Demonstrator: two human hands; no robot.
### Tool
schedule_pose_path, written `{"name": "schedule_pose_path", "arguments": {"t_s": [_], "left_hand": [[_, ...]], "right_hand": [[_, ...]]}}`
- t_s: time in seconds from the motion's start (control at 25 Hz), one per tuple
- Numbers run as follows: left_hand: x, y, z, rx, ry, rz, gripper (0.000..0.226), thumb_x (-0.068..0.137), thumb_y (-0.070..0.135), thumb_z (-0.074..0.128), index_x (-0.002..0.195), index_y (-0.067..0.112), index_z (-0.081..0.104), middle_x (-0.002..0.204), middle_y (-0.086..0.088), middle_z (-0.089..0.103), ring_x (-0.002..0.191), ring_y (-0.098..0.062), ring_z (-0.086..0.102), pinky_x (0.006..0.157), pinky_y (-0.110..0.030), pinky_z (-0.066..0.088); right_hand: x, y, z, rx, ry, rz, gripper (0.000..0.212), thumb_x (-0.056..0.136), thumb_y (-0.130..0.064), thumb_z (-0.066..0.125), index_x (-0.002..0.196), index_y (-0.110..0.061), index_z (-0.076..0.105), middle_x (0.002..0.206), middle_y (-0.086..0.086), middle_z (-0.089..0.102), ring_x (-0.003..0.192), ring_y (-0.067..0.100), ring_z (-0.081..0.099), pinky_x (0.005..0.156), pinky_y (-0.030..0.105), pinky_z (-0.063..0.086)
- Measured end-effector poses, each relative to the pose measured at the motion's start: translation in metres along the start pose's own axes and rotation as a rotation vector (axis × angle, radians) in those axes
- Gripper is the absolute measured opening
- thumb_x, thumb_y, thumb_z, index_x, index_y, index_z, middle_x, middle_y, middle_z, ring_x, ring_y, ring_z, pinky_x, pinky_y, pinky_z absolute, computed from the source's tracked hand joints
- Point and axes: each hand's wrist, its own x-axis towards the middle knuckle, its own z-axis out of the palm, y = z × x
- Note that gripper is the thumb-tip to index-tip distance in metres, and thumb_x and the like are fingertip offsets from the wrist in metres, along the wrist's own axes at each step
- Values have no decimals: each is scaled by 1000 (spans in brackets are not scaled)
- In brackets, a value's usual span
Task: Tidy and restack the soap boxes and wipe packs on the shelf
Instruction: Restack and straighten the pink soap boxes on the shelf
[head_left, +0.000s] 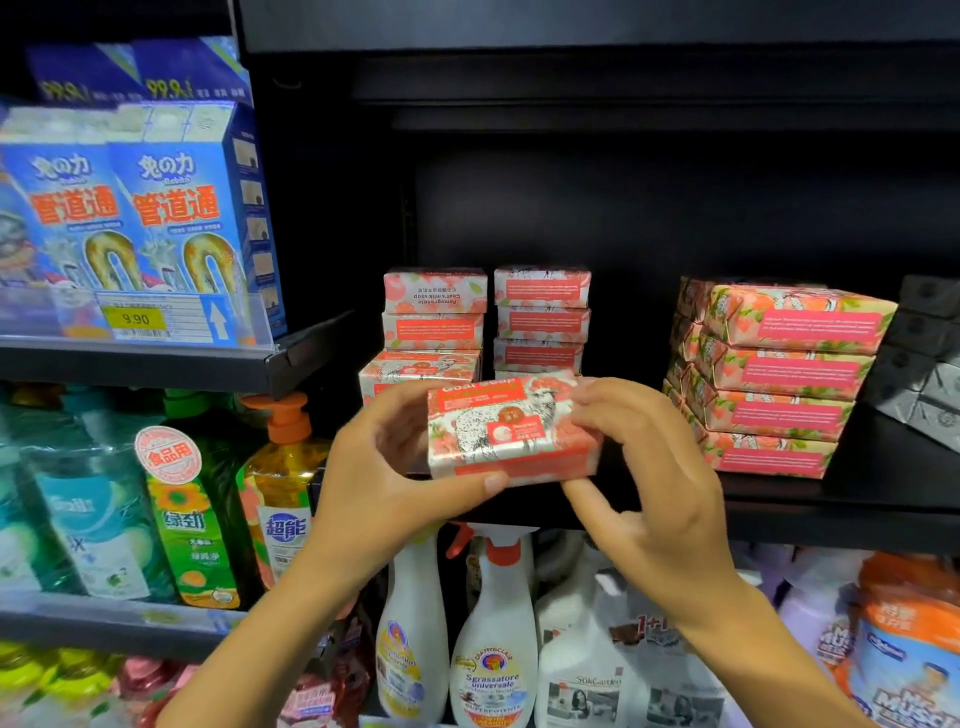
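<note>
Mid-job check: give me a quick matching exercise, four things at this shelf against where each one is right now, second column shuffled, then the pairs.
Things
1. goat soap box
2. skewed stack of soap boxes
3. grey packs
4. blue boxes

Places
A. far right end of the dark shelf
B. on the upper left shelf, behind the 9.90 price tag
C. held between the left hand and the right hand, in front of the dark shelf
D. right of centre on the dark shelf, turned at an angle

Pairs: 1-C, 2-D, 3-A, 4-B
</note>
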Motion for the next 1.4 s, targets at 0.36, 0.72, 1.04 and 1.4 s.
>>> {"name": "schedule_pose_path", "arguments": {"t_s": [0.36,0.72,1.04,1.4], "left_hand": [[45,-8,-24,267,267,16,70,53,48,78,113,21,56,109,10,65,101,-1,63,81,-17,53],[48,-31,-24,239,260,-50,40,78,37,68,116,29,63,101,21,68,95,5,64,71,-10,52],[33,-37,-15,390,409,33,43,86,18,68,126,20,53,125,5,57,115,0,53,94,-13,45],[11,-37,10,674,-29,279,21,81,34,65,92,17,70,88,9,67,82,-6,62,67,-28,55]], "right_hand": [[-16,15,5,-122,-481,406,56,75,-47,69,124,-25,53,119,-13,52,108,4,47,84,15,35],[-23,17,10,-261,-498,319,35,73,-46,72,99,-23,67,98,-12,64,92,9,60,70,14,38],[-16,17,7,-169,-543,396,38,77,-52,62,106,-29,65,105,-19,59,99,0,52,77,13,40],[72,52,37,-107,-89,408,44,83,-28,68,122,-13,54,121,1,54,114,11,48,95,21,40]]}}
